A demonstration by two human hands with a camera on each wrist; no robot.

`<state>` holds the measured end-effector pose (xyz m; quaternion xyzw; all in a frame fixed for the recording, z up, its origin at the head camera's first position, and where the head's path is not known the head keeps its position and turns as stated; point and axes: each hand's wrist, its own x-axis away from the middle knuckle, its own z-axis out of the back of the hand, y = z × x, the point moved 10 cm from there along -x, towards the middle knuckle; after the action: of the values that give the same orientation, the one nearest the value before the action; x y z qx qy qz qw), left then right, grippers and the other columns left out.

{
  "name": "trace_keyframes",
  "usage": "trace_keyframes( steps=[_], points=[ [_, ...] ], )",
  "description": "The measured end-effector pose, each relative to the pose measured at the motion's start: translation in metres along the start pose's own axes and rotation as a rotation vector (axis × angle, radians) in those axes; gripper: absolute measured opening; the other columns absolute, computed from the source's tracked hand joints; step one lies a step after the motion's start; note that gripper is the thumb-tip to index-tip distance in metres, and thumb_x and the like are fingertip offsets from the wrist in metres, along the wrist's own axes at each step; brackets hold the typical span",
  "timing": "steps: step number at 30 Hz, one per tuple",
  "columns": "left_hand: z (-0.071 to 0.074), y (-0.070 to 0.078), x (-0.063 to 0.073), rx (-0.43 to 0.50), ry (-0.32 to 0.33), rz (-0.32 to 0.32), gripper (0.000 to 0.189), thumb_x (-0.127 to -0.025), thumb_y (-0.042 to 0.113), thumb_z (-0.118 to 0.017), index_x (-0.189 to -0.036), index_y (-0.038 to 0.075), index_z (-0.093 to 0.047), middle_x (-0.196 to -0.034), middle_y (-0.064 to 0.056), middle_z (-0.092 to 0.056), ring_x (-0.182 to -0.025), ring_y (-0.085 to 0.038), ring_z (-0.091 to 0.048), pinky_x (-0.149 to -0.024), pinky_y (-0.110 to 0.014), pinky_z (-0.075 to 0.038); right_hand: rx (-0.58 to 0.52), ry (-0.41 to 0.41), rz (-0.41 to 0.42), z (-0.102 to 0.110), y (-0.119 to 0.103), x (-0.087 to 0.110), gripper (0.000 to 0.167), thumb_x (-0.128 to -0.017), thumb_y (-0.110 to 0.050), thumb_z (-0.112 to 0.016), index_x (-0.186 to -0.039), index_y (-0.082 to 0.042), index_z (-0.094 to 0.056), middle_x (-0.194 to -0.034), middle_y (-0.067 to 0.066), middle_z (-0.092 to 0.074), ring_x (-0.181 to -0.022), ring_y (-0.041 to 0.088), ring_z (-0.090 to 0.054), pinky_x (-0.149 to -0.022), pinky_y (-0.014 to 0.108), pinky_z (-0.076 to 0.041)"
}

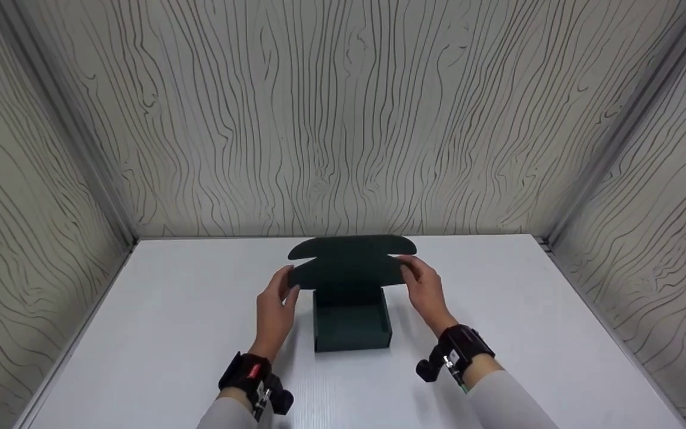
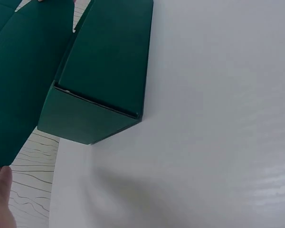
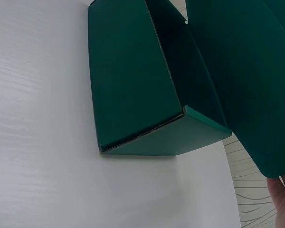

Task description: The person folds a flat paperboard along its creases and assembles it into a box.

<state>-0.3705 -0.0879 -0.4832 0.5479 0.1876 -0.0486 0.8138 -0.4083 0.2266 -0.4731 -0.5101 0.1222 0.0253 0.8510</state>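
Note:
A dark green cardboard box (image 1: 352, 328) stands on the white table with its lid (image 1: 346, 271) raised at the back. Side flaps spread out from the lid to both sides, and a front flap (image 1: 352, 245) with rounded ends tops it. My left hand (image 1: 276, 310) pinches the left side flap by its outer edge. On the other side, my right hand (image 1: 426, 292) pinches the right side flap between thumb and fingers. Both wrist views show the box walls (image 2: 109, 57) close up, with only some fingertips (image 3: 278, 190) at the frame edge.
The white table (image 1: 188, 322) extends around the box. Behind it rises a wood-grain patterned wall (image 1: 343, 119), with similar panels on the left and right. Each wrist wears a black strap with a small camera (image 1: 429, 369).

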Motion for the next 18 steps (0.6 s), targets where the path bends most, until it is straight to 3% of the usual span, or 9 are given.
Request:
trace_keyframes(
  steps=[5,11,18],
  points=[
    [0.0002,-0.0003,0.0012,-0.036,-0.002,0.015,0.037,-0.099,0.006,-0.058,-0.136,0.011,-0.061,-0.135,-0.007,-0.064,-0.124,-0.020,-0.062,-0.103,-0.037,-0.050,0.021,0.014,-0.004,0.0024,0.0016,0.0026,0.026,-0.102,-0.008,-0.051,-0.124,-0.008,-0.065,-0.125,0.011,-0.068,-0.110,0.023,-0.065,-0.098,0.042,-0.054],
    [-0.0028,0.0051,0.0015,-0.047,-0.006,-0.017,0.032,-0.099,0.006,-0.058,-0.130,0.008,-0.065,-0.128,-0.010,-0.068,-0.119,-0.022,-0.066,-0.099,-0.038,-0.053,0.023,0.000,-0.013,0.0012,0.0025,0.0032,0.026,-0.102,-0.010,-0.053,-0.124,-0.009,-0.066,-0.121,0.011,-0.069,-0.102,0.022,-0.065,-0.092,0.040,-0.054],
    [-0.0029,0.0052,0.0021,-0.017,-0.009,-0.013,0.032,-0.099,0.005,-0.057,-0.129,0.007,-0.066,-0.128,-0.009,-0.068,-0.117,-0.021,-0.066,-0.099,-0.038,-0.053,0.015,0.007,0.013,0.0033,0.0016,0.0028,0.024,-0.100,-0.008,-0.055,-0.121,-0.008,-0.068,-0.117,0.011,-0.071,-0.098,0.021,-0.065,-0.086,0.035,-0.055]
  ],
)
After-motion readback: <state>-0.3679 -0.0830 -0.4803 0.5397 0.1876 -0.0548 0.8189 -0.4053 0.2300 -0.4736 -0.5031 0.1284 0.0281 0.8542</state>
